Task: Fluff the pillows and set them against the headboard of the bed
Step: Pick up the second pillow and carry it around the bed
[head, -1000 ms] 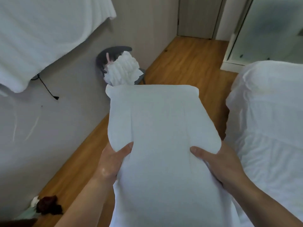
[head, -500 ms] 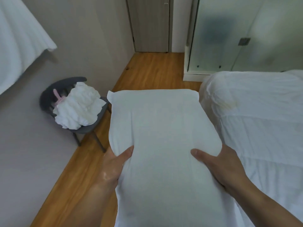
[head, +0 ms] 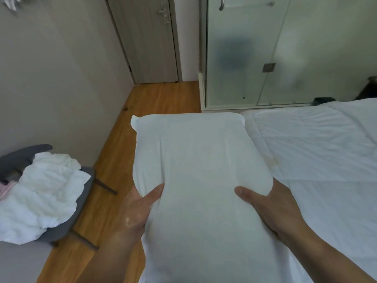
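A white pillow (head: 195, 156) is held lengthwise in front of me, above the wooden floor beside the bed. My left hand (head: 138, 209) grips its left side, thumb on top. On the opposite side my right hand (head: 271, 207) holds it the same way. The bed (head: 318, 144), covered with a white sheet, lies to the right, its near edge touching or just behind the pillow. No headboard is in view.
A grey chair (head: 79, 217) piled with white linen (head: 42, 199) stands at the left against the wall. A strip of wooden floor (head: 155, 99) runs between wall and bed toward a grey door (head: 151, 41). A frosted glass partition (head: 285, 50) stands behind the bed.
My view has turned right: the chair has slid to the left edge and more of the bed shows. Both hands keep the same grip on the pillow.
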A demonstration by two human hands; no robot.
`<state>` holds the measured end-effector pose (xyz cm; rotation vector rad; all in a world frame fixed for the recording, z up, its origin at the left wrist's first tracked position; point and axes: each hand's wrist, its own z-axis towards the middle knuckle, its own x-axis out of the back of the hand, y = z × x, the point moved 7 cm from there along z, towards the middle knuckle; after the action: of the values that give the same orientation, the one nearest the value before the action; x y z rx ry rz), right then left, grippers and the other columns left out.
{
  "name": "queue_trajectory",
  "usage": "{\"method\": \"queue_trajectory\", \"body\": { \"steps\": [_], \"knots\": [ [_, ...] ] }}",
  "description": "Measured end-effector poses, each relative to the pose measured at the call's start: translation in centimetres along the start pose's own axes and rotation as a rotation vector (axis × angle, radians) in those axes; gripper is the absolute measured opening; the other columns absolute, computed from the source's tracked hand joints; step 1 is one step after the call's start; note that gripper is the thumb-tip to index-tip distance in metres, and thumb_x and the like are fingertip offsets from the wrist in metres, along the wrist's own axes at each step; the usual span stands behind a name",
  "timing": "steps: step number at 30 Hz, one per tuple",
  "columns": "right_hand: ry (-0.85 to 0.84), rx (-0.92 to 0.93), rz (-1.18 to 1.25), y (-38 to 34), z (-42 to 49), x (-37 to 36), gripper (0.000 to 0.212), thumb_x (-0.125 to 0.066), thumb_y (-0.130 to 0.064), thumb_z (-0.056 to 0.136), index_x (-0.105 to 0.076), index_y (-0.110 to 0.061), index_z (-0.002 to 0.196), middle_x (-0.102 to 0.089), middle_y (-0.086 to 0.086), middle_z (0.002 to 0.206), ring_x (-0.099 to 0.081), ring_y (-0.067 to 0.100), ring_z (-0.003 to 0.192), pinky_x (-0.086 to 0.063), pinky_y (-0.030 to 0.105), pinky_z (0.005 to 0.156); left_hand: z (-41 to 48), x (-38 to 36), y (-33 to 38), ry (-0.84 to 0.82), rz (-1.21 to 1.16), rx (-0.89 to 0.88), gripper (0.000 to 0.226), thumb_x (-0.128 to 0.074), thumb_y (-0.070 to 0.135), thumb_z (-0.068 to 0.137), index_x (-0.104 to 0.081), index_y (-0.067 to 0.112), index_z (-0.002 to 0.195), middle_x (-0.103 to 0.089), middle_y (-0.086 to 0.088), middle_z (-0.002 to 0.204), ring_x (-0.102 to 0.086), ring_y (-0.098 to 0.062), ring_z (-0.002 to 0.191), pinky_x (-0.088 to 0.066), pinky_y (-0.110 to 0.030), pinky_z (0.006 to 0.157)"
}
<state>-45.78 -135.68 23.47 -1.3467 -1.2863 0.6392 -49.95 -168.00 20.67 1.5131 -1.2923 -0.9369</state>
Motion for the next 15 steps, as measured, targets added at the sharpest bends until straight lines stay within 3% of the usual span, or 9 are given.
{"method": "queue_trajectory", "body": {
  "steps": [2, 4, 6, 7, 8, 10, 13, 15],
  "knots": [
    [0.034, -0.001, -0.002, -0.9, 3.8, -0.6, 0.056, -0.089, -0.041, 0.066, -0.067, -0.035, 0.118, -0.073, -0.018, 0.101, -0.069, 0.005, 0.092, -0.052, 0.028, 0.072, 4.8, -1.7, 1.0, -0.042, -0.034, -0.022, 0.103, -0.093, 0.054, 0.051, -0.054, 0.026, 0.142, -0.067, 0.018, 0.104, -0.066, -0.011, 0.101, -0.051, -0.026, 0.071],
    [0.064, -0.008, -0.006, -2.3, 7.7, -1.4, 0.052, -0.089, -0.039, 0.068, -0.066, -0.036, 0.114, -0.073, -0.019, 0.099, -0.068, 0.003, 0.09, -0.05, 0.026, 0.069, 9.5, -3.4, 3.0, -0.052, -0.016, -0.054, 0.078, -0.083, 0.03, 0.08, -0.046, 0.021, 0.149, -0.064, 0.016, 0.108, -0.065, -0.013, 0.108, -0.05, -0.022, 0.074],
    [0.098, -0.019, -0.007, -3.6, 11.8, -2.3, 0.045, -0.089, -0.038, 0.069, -0.066, -0.036, 0.107, -0.072, -0.02, 0.096, -0.067, 0.002, 0.087, -0.048, 0.023, 0.066, 13.4, -5.5, 7.2, -0.084, 0.028, -0.163, 0.064, -0.058, 0.002, 0.097, -0.028, 0.026, 0.149, -0.056, 0.018, 0.119, -0.061, 0.011, 0.108, -0.045, -0.004, 0.083],
    [0.113, -0.024, -0.009, -4.4, 13.7, -2.7, 0.04, -0.088, -0.037, 0.07, -0.066, -0.037, 0.103, -0.071, -0.021, 0.094, -0.066, 0.001, 0.085, -0.048, 0.023, 0.065, 14.6, -7.0, 10.1, -0.123, 0.038, -0.181, 0.064, -0.055, -0.006, 0.097, -0.025, 0.035, 0.136, -0.049, 0.025, 0.111, -0.054, 0.03, 0.09, -0.037, 0.01, 0.07],
    [0.123, -0.029, -0.01, -5.2, 15.6, -3.1, 0.036, -0.088, -0.036, 0.071, -0.065, -0.038, 0.099, -0.071, -0.021, 0.092, -0.066, -0.001, 0.083, -0.047, 0.022, 0.064, 16.5, -7.9, 11.5, -0.151, 0.059, -0.165, 0.062, -0.057, -0.006, 0.095, -0.027, 0.042, 0.12, -0.044, 0.029, 0.101, -0.049, 0.033, 0.075, -0.035, 0.012, 0.062],
    [0.149, -0.043, -0.013, -6.8, 19.1, -4.1, 0.034, -0.087, -0.036, 0.071, -0.065, -0.039, 0.096, -0.072, -0.021, 0.089, -0.066, -0.003, 0.08, -0.046, 0.02, 0.062, 22.1, -8.4, 11.4, -0.191, 0.075, -0.107, 0.054, -0.066, 0.005, 0.093, -0.036, 0.049, 0.104, -0.046, 0.031, 0.094, -0.049, 0.021, 0.078, -0.04, -0.001, 0.061],
    [0.206, -0.071, -0.013, -8.3, 23.9, -5.0, 0.038, -0.088, -0.038, 0.069, -0.068, -0.035, 0.101, -0.074, -0.018, 0.092, -0.068, 0.001, 0.082, -0.048, 0.022, 0.063, 30.7, -9.1, 9.9, -0.255, 0.049, -0.005, 0.051, -0.084, 0.03, 0.079, -0.053, 0.043, 0.117, -0.066, 0.021, 0.106, -0.065, -0.008, 0.103, -0.049, -0.02, 0.075],
    [0.234, -0.086, -0.004, -9.0, 26.5, -5.3, 0.043, -0.089, -0.039, 0.068, -0.068, -0.034, 0.105, -0.074, -0.017, 0.095, -0.069, 0.002, 0.085, -0.048, 0.023, 0.063, 33.9, -10.4, 10.5, -0.285, 0.042, 0.023, 0.081, -0.093, 0.049, 0.057, -0.061, 0.033, 0.129, -0.073, 0.009, 0.119, -0.069, -0.019, 0.113, -0.056, -0.037, 0.092]
  ]
}}
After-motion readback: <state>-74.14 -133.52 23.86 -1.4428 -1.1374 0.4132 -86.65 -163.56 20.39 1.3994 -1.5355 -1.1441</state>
